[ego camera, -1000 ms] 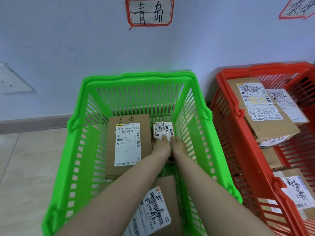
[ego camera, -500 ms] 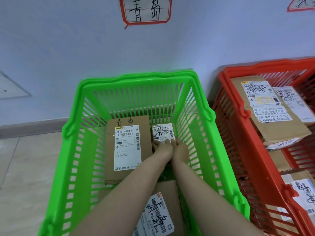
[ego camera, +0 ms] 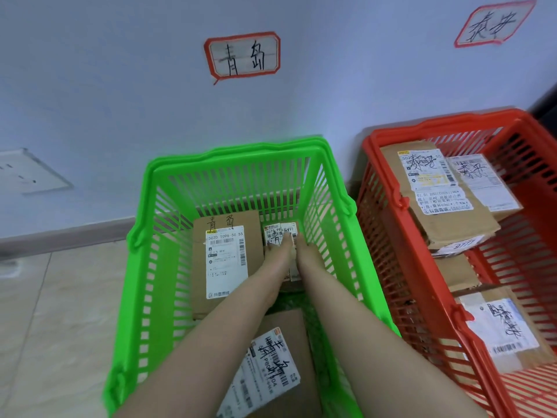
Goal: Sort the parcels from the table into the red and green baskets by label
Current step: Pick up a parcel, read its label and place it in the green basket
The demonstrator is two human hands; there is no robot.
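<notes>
1. Green slatted plastic basket (ego camera: 241, 152): one, standing on the pale tiled floor (ego camera: 60, 327) against the white wall (ego camera: 120, 86). It holds three parcels.
2. Small white-labelled cardboard parcel (ego camera: 278, 230): one, in the far right corner of the green basket, just beside the tall parcel.
3. Tall brown cardboard parcel with a white shipping label (ego camera: 199, 267): one, lying flat on the far left of the basket floor, with handwriting above the label.
4. Near brown cardboard parcel with a tilted white label (ego camera: 271, 372): one, at the near end, partly covered by both forearms.
5. Left hand (ego camera: 278, 251): fingers laid out straight on the small parcel's top face, pressing rather than clasping.
6. Right hand (ego camera: 304, 250): against the small parcel's right edge. Whether its fingers curl round that edge cannot be told.
7. Red slatted plastic basket (ego camera: 437, 125): one, just right of the green basket. Four cardboard parcels show in it: a large double-labelled parcel (ego camera: 437, 191), a flatter labelled parcel (ego camera: 482, 182) at its right, a plain brown parcel (ego camera: 455, 273) lower down, and a near labelled parcel (ego camera: 506, 336).
8. Red-bordered handwritten paper signs: two, a centre sign (ego camera: 244, 55) above the green basket and a right sign (ego camera: 494, 24) above the red basket.
9. White wall socket (ego camera: 27, 173): one, at the left.
</notes>
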